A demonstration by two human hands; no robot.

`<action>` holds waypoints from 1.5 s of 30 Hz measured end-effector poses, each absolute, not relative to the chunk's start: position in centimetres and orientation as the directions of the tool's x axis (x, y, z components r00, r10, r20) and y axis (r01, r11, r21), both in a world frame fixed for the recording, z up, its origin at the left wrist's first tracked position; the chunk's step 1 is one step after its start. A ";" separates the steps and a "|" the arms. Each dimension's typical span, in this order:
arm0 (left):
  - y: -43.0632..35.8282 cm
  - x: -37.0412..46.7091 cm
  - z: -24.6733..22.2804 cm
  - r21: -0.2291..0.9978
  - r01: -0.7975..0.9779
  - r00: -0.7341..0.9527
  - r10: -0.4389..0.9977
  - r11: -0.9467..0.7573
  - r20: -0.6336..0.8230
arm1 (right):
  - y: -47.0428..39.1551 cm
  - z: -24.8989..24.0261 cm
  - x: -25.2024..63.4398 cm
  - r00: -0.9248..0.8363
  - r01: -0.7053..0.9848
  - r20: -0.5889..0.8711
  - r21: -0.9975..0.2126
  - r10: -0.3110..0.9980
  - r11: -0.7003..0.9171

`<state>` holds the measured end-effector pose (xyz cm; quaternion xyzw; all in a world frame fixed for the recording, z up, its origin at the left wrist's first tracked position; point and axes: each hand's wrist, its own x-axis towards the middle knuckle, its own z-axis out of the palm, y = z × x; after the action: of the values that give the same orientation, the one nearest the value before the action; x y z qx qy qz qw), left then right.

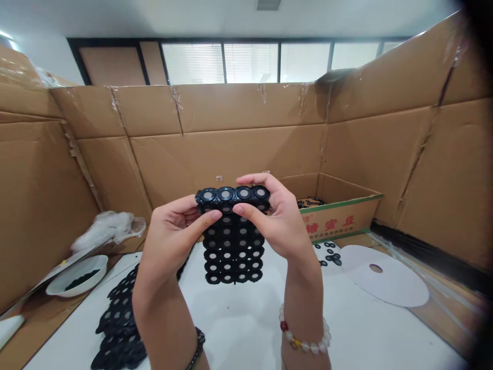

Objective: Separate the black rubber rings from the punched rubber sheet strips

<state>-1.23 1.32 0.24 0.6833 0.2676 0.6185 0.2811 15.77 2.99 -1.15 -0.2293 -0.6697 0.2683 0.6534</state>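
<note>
A black sheet of joined round pieces with pale grey centres (234, 244) hangs above the white table surface. My left hand (173, 231) grips its upper left end, with the thumb on the front. At the upper right end, my right hand (271, 216) holds the same sheet, thumb in front and index finger raised over the top. The top edge is folded or doubled into a thick row facing me. More black sheets (121, 313) lie stacked on the table, partly hidden behind my left forearm.
On the left are a white bowl (79, 277) with dark pieces and crumpled clear plastic (110, 231). To the right, loose black rings (332, 254) lie beside a white disc (385, 275), near an open carton (342, 218). Cardboard walls (231, 110) surround the table (246, 329).
</note>
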 end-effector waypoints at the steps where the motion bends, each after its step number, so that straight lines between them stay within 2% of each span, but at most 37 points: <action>1: 1.2 -1.3 0.2 0.701 0.031 0.075 0.701 -0.712 0.709 | 3.0 -1.1 15.7 -0.042 -0.050 0.756 -0.654 0.653 0.755; 7: 0.6 -2.0 0.0 0.645 0.174 0.056 0.661 -0.744 0.748 | 2.3 -0.8 15.5 -0.036 -0.069 0.790 -0.613 0.612 0.787; 10: 0.3 -1.9 0.0 0.654 0.151 0.069 0.668 -0.741 0.741 | 1.6 -0.7 15.3 0.029 -0.059 0.813 -0.579 0.581 0.813; 12: 0.0 -1.7 0.1 0.654 0.126 0.006 0.660 -0.746 0.752 | 1.2 -0.6 15.0 0.078 -0.034 0.834 -0.546 0.547 0.837; 15: -0.5 -1.4 0.3 0.586 0.126 -0.112 0.576 -0.800 0.810 | 1.1 -0.5 14.7 0.097 0.028 0.853 -0.518 0.513 0.855; 17: -0.9 -1.4 0.4 0.555 0.113 -0.115 0.544 -0.824 0.831 | 1.2 -0.5 14.7 0.071 0.065 0.854 -0.520 0.516 0.852; 23: -0.9 -2.0 0.5 0.659 0.119 -0.009 0.663 -0.743 0.749 | 1.5 -0.6 14.7 0.055 0.083 0.850 -0.526 0.523 0.846; 27: -0.5 -2.2 0.3 0.660 0.067 0.008 0.662 -0.748 0.750 | 1.5 -0.6 14.6 0.043 -0.071 0.854 -0.515 0.518 0.854; 30: -0.5 -2.3 0.1 0.611 0.036 0.009 0.611 -0.791 0.791 | 1.6 -0.6 14.7 0.003 -0.225 0.865 -0.488 0.501 0.843; 34: -0.9 -2.2 0.0 0.554 0.008 0.010 0.554 -0.832 0.832 | 1.6 -0.7 14.8 -0.035 -0.337 0.864 -0.483 0.502 0.808; 40: -1.2 -2.1 0.0 0.531 0.090 -0.040 0.530 -0.842 0.847 | 1.8 -0.7 14.4 -0.063 -0.390 0.844 -0.512 0.532 0.765; 45: -0.9 -2.6 -0.1 0.520 0.021 -0.022 0.519 -0.854 0.854 | 1.9 -0.8 14.0 -0.047 -0.313 0.847 -0.516 0.529 0.798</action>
<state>-2.58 -0.86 -0.13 0.6752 0.2002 0.6864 0.1814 14.01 1.88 -0.84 -0.0823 -0.6552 0.3073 0.6852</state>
